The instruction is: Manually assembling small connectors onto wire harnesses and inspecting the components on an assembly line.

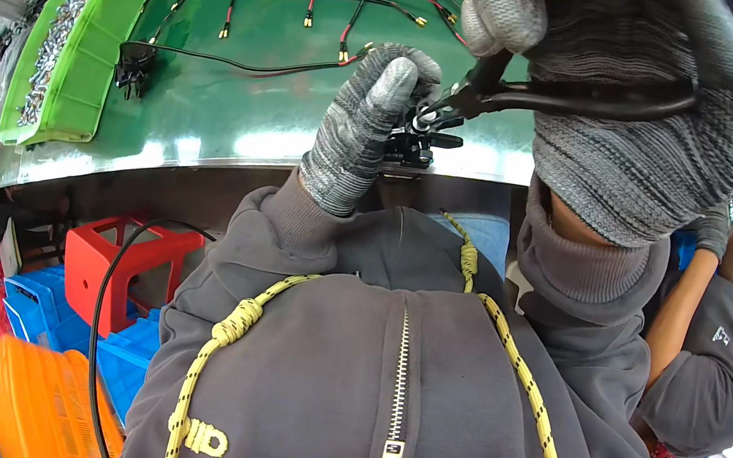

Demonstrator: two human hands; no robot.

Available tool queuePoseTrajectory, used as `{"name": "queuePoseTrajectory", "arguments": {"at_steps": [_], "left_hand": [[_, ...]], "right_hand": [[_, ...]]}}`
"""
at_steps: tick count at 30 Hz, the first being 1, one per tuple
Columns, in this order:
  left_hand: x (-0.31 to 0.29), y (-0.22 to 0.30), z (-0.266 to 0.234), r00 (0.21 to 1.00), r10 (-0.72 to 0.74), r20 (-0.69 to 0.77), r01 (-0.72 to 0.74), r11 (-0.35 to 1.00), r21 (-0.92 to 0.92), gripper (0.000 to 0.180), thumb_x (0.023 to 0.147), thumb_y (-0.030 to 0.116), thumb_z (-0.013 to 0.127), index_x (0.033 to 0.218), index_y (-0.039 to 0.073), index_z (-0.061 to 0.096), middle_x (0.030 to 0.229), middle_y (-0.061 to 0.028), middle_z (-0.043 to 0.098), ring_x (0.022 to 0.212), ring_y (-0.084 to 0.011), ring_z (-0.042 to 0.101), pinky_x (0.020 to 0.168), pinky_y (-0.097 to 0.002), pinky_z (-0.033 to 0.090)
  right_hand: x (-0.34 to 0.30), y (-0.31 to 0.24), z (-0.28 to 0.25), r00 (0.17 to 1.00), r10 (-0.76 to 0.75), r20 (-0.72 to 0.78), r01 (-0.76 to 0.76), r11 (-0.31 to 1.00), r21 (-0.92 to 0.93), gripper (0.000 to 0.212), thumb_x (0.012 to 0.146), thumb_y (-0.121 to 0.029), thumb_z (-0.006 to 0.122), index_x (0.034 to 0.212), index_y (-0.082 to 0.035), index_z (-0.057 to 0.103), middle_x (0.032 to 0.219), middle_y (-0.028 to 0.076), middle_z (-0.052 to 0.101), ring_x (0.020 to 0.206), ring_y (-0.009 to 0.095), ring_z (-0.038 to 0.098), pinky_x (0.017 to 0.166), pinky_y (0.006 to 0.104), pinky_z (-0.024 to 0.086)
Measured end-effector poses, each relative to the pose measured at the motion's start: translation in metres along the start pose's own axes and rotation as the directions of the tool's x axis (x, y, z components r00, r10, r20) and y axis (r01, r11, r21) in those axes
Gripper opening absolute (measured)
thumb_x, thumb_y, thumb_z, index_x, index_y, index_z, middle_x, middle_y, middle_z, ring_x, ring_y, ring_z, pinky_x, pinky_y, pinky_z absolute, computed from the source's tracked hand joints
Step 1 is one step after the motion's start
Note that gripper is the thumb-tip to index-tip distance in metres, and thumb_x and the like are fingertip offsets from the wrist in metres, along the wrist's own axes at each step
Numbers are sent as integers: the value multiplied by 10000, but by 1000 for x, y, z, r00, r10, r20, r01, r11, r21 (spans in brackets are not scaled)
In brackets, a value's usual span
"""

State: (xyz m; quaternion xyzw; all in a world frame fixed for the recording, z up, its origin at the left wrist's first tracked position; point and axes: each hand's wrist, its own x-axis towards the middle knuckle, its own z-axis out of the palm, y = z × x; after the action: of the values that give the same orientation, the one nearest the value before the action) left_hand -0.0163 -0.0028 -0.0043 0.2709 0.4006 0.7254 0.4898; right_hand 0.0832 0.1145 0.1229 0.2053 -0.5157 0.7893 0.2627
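Observation:
My left hand (pixel 352 132), in a grey knit glove, is closed on a small black plastic part (pixel 410 147) at the table's near edge. A small silvery piece (pixel 423 119) shows on top of that part. My right hand (pixel 640 109), also gloved, grips a pair of black-handled pliers (pixel 482 90) from the right. The pliers' jaws point down and left and meet the silvery piece; whether they are clamped on it I cannot tell. Part of the right fingers lies beyond the top edge of the picture.
On the green tabletop (pixel 243 102) stands a green bin (pixel 78 96) of small metal pieces. A black cabled part (pixel 133 66) lies beside it; several red-and-black cables (pixel 309 7) spread behind. A red stool (pixel 95 269), an orange crate (pixel 43 399) and another person (pixel 706 365) are around.

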Motion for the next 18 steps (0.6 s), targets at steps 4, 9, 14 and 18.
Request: {"name": "queuePoseTrajectory", "arguments": {"at_steps": [4, 9, 14, 18], "left_hand": [[2, -1, -5, 1000, -11, 27, 8, 995, 95, 300, 956, 341, 486, 1018, 57, 561, 858, -19, 564, 800, -89, 549, 705, -240, 475], [-1, -5, -5, 1000, 12, 14, -11, 999, -35, 276, 955, 316, 495, 1007, 55, 570, 856, -14, 566, 771, -78, 527, 715, -226, 454], [0, -1, 0, 999, 10, 46, -8, 998, -56, 239, 964, 278, 486, 999, 57, 568, 836, -1, 547, 782, -68, 519, 715, -221, 448], [-2, 3, -9, 979, 177, 101, -187, 978, 93, 201, 971, 235, 468, 992, 61, 565, 818, -5, 541, 759, -63, 507, 685, -216, 436]], "right_hand": [[4, 11, -11, 995, -39, 90, 40, 999, -13, 598, 915, -497, 405, 1188, 20, 531, 900, 234, 589, 707, 347, 592, 626, 456, 518], [0, 24, 9, 996, 11, -84, 1, 990, 139, 555, 918, -446, 408, 1148, 42, 536, 856, 230, 579, 683, 324, 586, 599, 445, 508], [7, 28, -6, 999, -13, 40, 7, 989, 148, 452, 920, -362, 387, 1074, 24, 564, 794, 207, 570, 621, 281, 573, 573, 406, 496], [8, 45, -1, 993, 21, -116, 4, 976, 216, 392, 924, -365, 369, 962, -35, 577, 725, 177, 563, 549, 260, 547, 558, 383, 488]]}}
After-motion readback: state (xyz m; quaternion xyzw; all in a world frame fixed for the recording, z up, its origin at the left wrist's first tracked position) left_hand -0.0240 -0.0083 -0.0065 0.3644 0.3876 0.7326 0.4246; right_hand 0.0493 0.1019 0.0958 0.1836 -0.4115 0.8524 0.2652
